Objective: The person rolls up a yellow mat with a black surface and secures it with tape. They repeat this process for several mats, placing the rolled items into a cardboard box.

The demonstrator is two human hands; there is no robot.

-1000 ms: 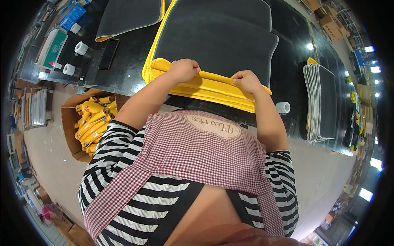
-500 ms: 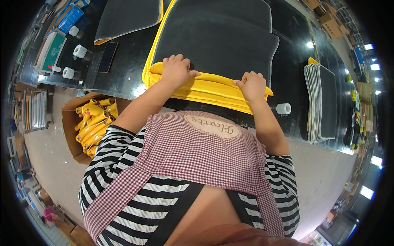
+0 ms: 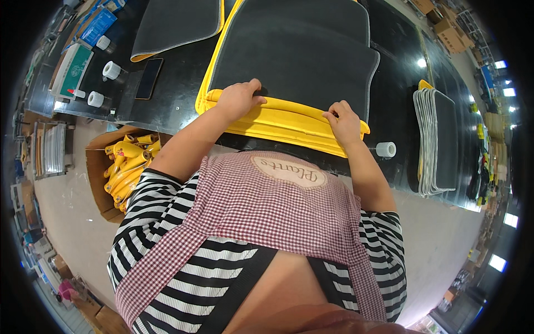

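A stack of black mats with yellow undersides (image 3: 289,55) lies before me on the dark table. The top mat's near edge is curled up, showing a yellow fold (image 3: 295,109). My left hand (image 3: 238,101) is closed over the left part of that fold, with its thumb toward the middle. Toward the right end, my right hand (image 3: 344,121) grips the same edge, fingers bent over it. Below the fold, several yellow layers show at the stack's front. The fingertips of both hands are partly hidden.
Another black mat (image 3: 178,25) lies at the far left beside a phone (image 3: 149,79). White rolls (image 3: 111,70) stand left, and one tape roll (image 3: 385,149) sits right. Farther right is a mat pile (image 3: 436,139). A cardboard box (image 3: 100,183) holds yellow rolled pieces (image 3: 130,167).
The left hand's fingers have drawn closer together on the edge. The right hand's fingers have shifted slightly, and the curled yellow edge sits a little flatter.
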